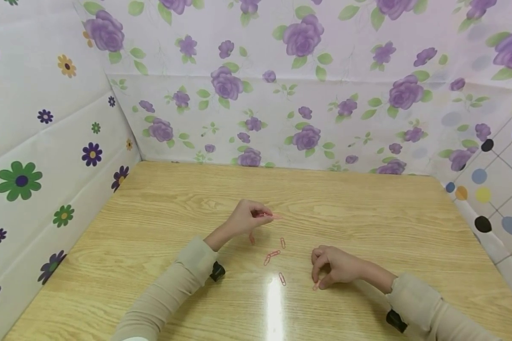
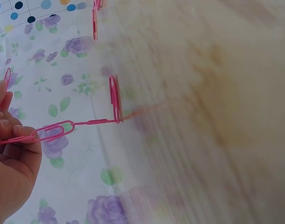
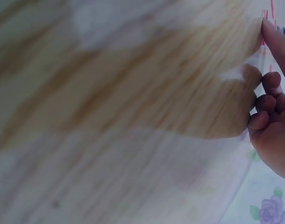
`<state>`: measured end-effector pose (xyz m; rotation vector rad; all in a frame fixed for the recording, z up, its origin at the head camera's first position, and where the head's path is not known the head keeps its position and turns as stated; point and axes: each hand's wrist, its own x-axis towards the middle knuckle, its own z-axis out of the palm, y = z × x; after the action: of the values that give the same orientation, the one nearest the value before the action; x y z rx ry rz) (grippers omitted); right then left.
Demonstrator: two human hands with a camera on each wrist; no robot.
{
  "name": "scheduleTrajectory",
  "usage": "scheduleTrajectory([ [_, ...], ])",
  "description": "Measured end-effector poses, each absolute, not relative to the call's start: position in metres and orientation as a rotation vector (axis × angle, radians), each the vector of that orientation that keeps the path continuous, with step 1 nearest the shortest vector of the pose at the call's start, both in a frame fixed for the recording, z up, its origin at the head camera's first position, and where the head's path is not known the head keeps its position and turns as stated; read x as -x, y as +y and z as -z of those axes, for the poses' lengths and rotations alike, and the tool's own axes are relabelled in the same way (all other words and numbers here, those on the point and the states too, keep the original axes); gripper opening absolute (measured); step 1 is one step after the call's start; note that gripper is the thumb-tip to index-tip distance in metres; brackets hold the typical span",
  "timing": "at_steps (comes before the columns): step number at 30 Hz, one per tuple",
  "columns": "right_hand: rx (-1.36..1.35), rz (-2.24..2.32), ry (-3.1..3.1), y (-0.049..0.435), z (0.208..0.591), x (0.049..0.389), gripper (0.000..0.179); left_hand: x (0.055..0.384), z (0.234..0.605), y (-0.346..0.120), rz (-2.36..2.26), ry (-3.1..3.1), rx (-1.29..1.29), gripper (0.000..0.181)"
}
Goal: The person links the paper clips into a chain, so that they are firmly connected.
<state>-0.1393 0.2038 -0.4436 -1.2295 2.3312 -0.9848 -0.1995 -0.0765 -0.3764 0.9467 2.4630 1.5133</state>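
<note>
My left hand is raised above the middle of the table, pinching a pink paper clip that points right. From the same hand hangs a chain of linked pink paper clips, its lower end close to the tabletop. In the left wrist view the fingers curl round part of this chain. To the right, my right hand is down at the table, thumb and fingertip at a single pink paper clip, partly hidden by them. Several loose pink paper clips lie between the two hands.
The wood-grain table meets a purple-flowered cloth at the back. A daisy-patterned cloth stands along the left side and a dotted cloth along the right.
</note>
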Motion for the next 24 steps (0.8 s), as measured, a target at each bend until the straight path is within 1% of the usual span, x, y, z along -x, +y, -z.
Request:
scheduleTrajectory([
  [13, 1.316, 0.859, 2.373, 0.2023, 0.442, 0.1372, 0.015, 0.1971, 0.376, -0.0742, -1.493, 2.484, -0.943, 0.011],
  [18, 1.292, 0.935, 2.341, 0.2041, 0.4407, 0.1374, 0.011, 0.1966, 0.3768, -0.074, -1.493, 2.486, -0.951, 0.011],
  [24, 1.181, 1.117, 2.207, 0.2053, 0.4352, 0.1396, 0.006, 0.196, 0.3763, -0.0733, -1.497, 2.485, -0.968, 0.011],
])
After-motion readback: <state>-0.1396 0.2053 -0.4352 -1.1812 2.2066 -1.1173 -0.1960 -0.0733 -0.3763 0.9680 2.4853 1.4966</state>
